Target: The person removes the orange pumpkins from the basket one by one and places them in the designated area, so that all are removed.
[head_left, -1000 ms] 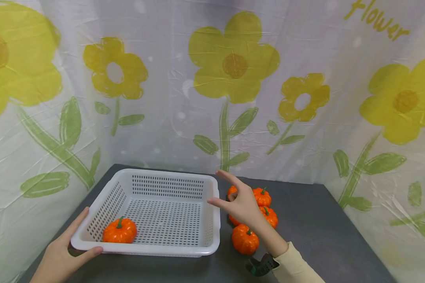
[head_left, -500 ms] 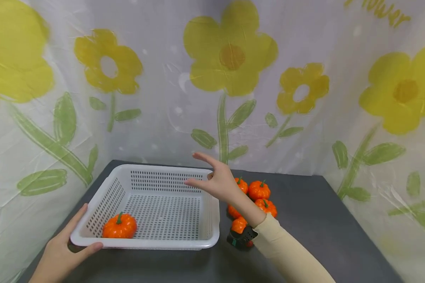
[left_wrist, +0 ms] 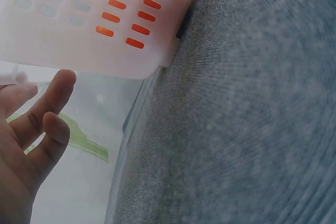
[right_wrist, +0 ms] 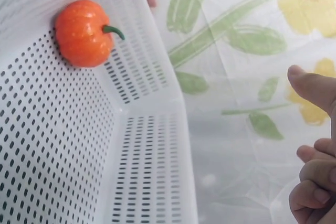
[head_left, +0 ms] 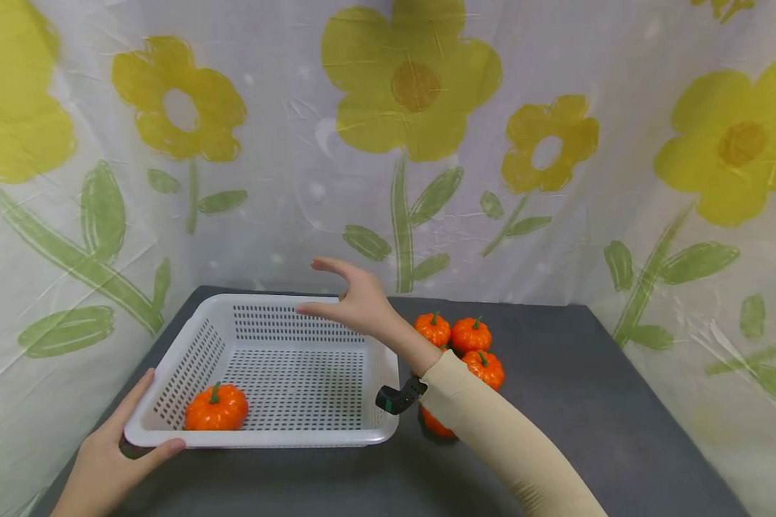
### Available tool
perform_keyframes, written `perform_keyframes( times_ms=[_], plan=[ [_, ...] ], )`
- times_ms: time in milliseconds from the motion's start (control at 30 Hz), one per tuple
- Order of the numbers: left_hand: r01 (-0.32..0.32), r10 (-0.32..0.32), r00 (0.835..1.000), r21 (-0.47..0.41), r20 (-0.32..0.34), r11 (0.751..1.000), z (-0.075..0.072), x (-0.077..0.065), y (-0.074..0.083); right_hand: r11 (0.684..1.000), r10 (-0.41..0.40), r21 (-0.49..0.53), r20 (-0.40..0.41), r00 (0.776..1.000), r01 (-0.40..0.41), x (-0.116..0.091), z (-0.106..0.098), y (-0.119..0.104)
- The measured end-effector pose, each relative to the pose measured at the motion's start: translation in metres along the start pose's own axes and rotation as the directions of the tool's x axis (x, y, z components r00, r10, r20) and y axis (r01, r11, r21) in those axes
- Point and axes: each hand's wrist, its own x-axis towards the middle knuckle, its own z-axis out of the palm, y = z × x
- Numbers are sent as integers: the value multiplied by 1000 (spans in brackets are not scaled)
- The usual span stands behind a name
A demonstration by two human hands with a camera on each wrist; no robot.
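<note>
A white perforated plastic basket (head_left: pixel 304 391) stands on the dark table, with one orange toy pumpkin (head_left: pixel 216 409) in its front left corner. My left hand (head_left: pixel 110 456) rests at that corner, thumb along the front rim and fingers along the left side. In the left wrist view, the other fingers (left_wrist: pixel 50 95) hang loose below the basket wall. My right hand (head_left: pixel 357 303) is raised over the basket's back right part and holds nothing. Its thumb and index finger are spread apart, while the right wrist view shows the remaining fingers (right_wrist: pixel 314 174) curled in.
Right of the basket sit several orange pumpkins (head_left: pixel 470 335), partly hidden by the right sleeve (head_left: pixel 498 431). A black device (head_left: pixel 397 397) is strapped at the right wrist. Behind the table (head_left: pixel 588 402) hangs a flower-printed curtain (head_left: pixel 284 237).
My right hand has moved left and up, from beside the pumpkins to above the basket, still with nothing in it. The left hand stays at the basket corner. The head view has tilted down slightly.
</note>
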Motion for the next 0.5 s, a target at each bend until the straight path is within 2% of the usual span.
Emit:
perform_keyframes(
  times_ms=[167,500],
  plan=[
    [38,-39,999,11,26,999,-2,2,0,999,27,-39,11,1000,-26,14,15,4],
    [50,-50,998,20,34,999,-1,4,1,993,113,-50,43,993,-110,32,51,10]
  ],
)
